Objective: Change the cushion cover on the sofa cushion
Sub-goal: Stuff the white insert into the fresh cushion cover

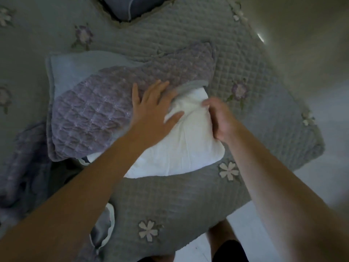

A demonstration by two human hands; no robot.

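A white cushion insert [181,146] lies on the sofa seat, its far half inside a purple quilted cover [105,110] with a pale blue border. My left hand [153,108] lies flat with spread fingers across the cover's open edge and the insert. At the insert's right side my right hand [221,120] curls its fingers into the white fabric, close to the cover's grey opening hem [190,86].
A grey quilted sofa throw [170,201] with sewn flowers covers the seat. Another purple cover [20,167] lies crumpled at the left. A dark blue cushion [128,6] sits at the top. White floor [245,224] and my legs show below.
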